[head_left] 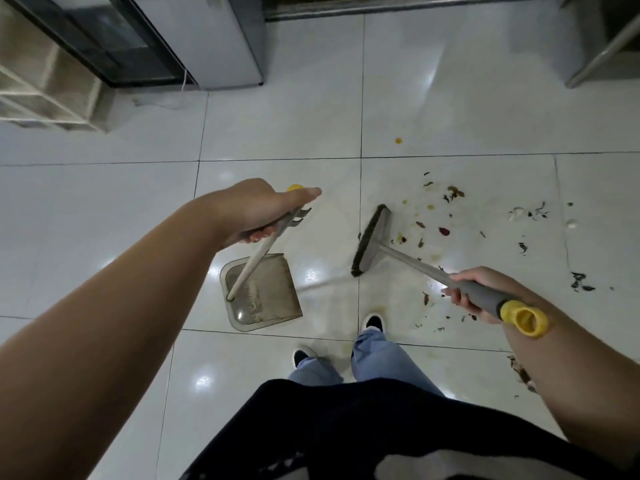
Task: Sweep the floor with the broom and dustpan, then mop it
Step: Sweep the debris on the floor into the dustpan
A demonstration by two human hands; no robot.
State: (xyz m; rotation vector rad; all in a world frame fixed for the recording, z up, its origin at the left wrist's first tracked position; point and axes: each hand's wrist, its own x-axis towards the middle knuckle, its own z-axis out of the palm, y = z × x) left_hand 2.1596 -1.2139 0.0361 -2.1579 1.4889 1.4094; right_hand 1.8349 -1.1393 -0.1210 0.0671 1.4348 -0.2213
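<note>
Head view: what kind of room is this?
Probably a kitchen: glossy white tile floor strewn with food scraps, a fridge-like steel cabinet and a metal table leg.

A kitchen: glossy white tiled floor (277, 133), steel fridge (214, 39), food scraps (450, 216)

Floor (277, 133): glossy white square tiles, thin dark grout lines in a grid; I see a faint yellowish smear across the middle tiles.

Long-handled broom (372, 242): grey plastic head, dark brown-black bristles, silver shaft, dark grey grip, bright yellow end cap.

Flat plastic dustpan (263, 292): beige-grey, pale cream stick, yellow tip at the top.

Scattered litter (450, 209): dark green-black scraps, brown bits, one dark red piece, small mustard-yellow spots, a few white crumbs.

Trousers (374, 355): light blue denim. Shoes (374, 322): black with white soles. Top (346, 427): black with a grey patch.
</note>
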